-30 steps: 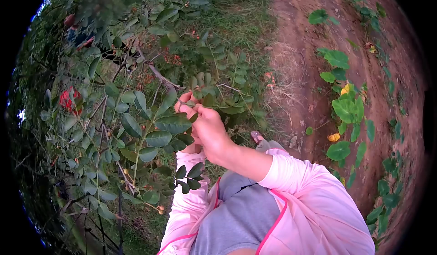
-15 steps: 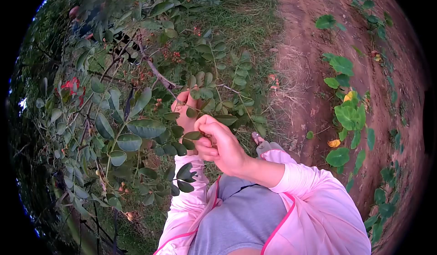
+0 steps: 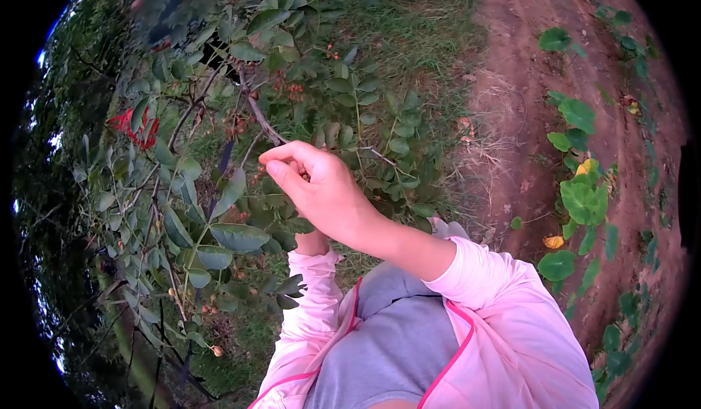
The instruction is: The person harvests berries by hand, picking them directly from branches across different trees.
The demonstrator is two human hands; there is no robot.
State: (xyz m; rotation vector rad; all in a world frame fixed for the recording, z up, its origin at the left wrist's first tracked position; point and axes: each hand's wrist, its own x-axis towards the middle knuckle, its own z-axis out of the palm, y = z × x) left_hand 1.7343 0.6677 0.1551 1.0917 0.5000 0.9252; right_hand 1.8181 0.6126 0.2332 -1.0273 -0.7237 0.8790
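My right hand point(image 3: 325, 193) is in the middle of the view, at the edge of a leafy shrub. Its fingers are curled, and small red-brown berries point(image 3: 304, 173) show in the hollow between thumb and palm. The thumb and index fingertips are close to a thin woody branch point(image 3: 261, 117). My left hand point(image 3: 312, 243) is lower and behind it; only the wrist area shows, and its fingers are hidden by the right hand and the green leaves point(image 3: 241, 237). Another cluster of red berries point(image 3: 295, 92) hangs above.
Tangled branches with several yellowish-brown berries point(image 3: 217, 350) fill the left side. A red object point(image 3: 136, 125) shows among the leaves. Grass point(image 3: 409, 36) borders a bare dirt strip point(image 3: 511, 117) on the right, where broad-leaved plants point(image 3: 584, 201) grow in a row.
My right hand has moved up and left, from beside the left hand to in front of it, now covering its fingers. The view has shifted slightly, so the plants appear further right.
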